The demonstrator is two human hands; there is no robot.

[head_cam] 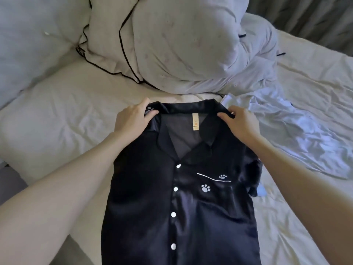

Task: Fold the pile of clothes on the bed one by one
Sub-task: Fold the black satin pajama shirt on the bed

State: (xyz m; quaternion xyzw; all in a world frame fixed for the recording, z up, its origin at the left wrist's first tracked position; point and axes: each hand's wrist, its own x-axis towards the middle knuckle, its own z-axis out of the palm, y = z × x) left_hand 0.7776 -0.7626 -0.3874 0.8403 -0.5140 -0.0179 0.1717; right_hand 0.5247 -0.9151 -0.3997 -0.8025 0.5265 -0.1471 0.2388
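Observation:
A black satin pyjama shirt [191, 207] with white buttons and white paw prints lies front up on the bed, collar away from me. Its sleeves are tucked in along the sides, so it forms a long narrow shape. My left hand [131, 119] pinches the left shoulder by the collar. My right hand [238, 121] pinches the right shoulder at the collar's other end. A crumpled pale blue-white garment [298, 131] lies to the right of the shirt.
The cream bedsheet [57, 121] is wrinkled all round. A big white pillow with black piping [181, 44] lies just beyond the collar, and another pale pillow [28, 44] lies at the far left. The bed's edge shows at the lower left.

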